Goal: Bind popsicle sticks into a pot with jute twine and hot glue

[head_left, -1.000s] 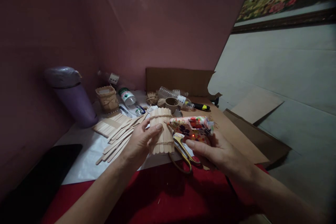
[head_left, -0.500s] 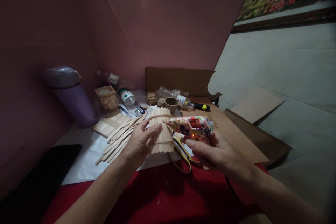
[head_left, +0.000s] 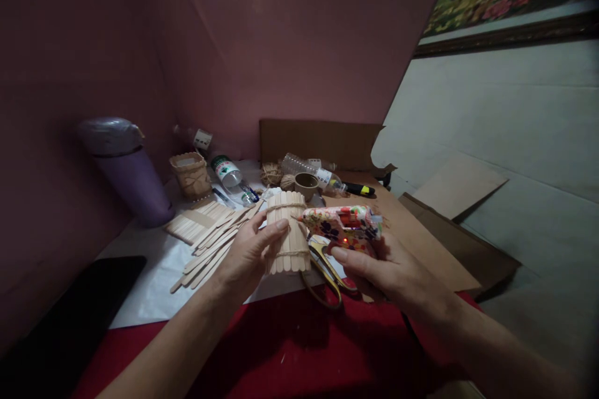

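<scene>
My left hand is wrapped round a small upright holder made of wooden craft sticks, bound with twine near its top and bottom. My right hand grips a glue gun with a flowery pattern. A red light glows on the gun's underside. Its nozzle points left and touches the holder's right side near the upper twine. Gold-handled scissors lie just below the gun, on the edge of the white sheet.
Loose craft sticks are spread on the white sheet to the left. Behind them stand a purple flask, a second stick holder, plastic bottles, a twine ball, a small cup and a marker. Brown cardboard lies to the right.
The holder and the glue gun have shifted very slightly; the nozzle stays against the holder's side. Both hands keep their grip.
</scene>
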`<act>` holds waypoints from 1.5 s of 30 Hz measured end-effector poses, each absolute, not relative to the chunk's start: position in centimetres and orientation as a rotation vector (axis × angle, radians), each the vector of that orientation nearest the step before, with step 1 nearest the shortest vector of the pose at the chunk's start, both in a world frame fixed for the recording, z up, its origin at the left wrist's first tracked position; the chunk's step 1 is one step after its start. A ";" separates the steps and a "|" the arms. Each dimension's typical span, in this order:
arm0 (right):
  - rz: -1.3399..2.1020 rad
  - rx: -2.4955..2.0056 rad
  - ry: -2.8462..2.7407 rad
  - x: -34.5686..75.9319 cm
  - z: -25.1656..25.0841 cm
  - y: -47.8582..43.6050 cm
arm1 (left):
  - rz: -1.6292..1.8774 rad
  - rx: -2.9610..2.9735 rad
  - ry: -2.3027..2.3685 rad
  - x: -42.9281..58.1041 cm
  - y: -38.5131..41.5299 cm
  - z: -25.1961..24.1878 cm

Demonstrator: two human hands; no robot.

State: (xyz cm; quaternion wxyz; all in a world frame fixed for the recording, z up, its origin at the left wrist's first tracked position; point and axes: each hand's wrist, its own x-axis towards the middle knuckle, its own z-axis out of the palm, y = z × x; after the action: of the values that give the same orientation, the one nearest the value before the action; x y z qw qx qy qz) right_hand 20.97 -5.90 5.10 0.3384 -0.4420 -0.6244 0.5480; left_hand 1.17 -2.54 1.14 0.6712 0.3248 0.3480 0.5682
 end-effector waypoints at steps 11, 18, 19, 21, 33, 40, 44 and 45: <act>1.434 -1.165 -1.630 21.1 4.7 -5.6 | 1.267 0.745 0.775 1.2 -2.6 1.2; 1.433 -1.157 -1.610 21.2 4.6 -5.6 | 1.295 0.707 0.792 1.3 -2.4 1.1; 1.435 -1.153 -1.609 21.2 4.6 -5.7 | 1.300 0.696 0.796 1.3 -2.4 1.0; 1.436 -1.152 -1.602 21.2 4.7 -5.7 | 1.297 0.697 0.796 1.3 -2.3 1.1; 1.442 -1.142 -1.622 21.1 5.2 -5.6 | 1.275 0.736 0.761 1.3 -2.4 1.1; 1.422 -1.145 -1.603 21.2 5.3 -5.6 | 1.218 0.768 0.744 1.1 -2.4 1.1; 1.441 -1.145 -1.616 21.2 5.4 -5.6 | 1.181 0.773 0.743 1.1 -2.5 1.3; 1.454 -1.142 -1.626 21.2 5.4 -5.5 | 1.173 0.777 0.739 1.1 -2.6 1.3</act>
State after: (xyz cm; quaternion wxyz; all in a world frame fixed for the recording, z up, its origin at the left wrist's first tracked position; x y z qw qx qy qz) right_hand 21.19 -5.49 5.37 0.3332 -0.4373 -0.6228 0.5567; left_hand 1.10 -2.56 1.33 0.7006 0.3490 0.3319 0.5266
